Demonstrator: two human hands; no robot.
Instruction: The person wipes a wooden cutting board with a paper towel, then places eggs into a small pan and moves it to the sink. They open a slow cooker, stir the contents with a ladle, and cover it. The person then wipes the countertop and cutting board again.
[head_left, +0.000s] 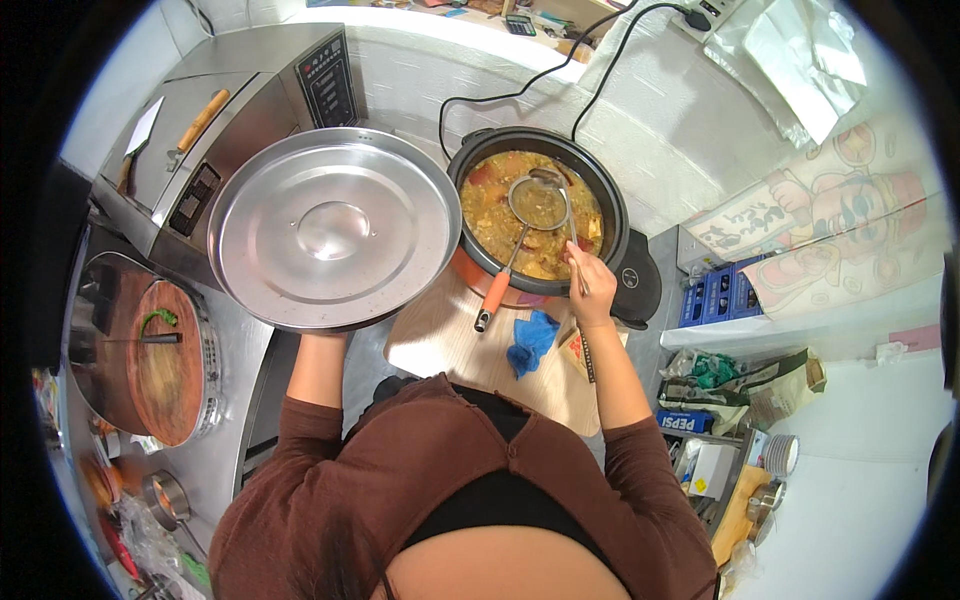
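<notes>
A wide stainless steel lid (255, 255) is held up beside the pot, its inner side facing me. My left forearm (319, 367) reaches behind it; the lid hides my left hand, which appears to grip it from the far side. Over the black electric pot (616, 202), my right hand (594, 289) holds the thin handle of a metal ladle (547, 177). The pot is filled with yellowish broth (487, 210) and chunks of food. A round mesh skimmer (538, 204) overlaps the ladle, and its orange handle (495, 291) leans over the near rim.
A blue cloth (532, 343) lies on the wooden board (442, 341) before the pot. Black cords (510, 95) run up the wall. At left stand a steel appliance (247, 97) with a knife (142, 135) on top and a round chopping board (169, 382). Blue crates (721, 292) sit right.
</notes>
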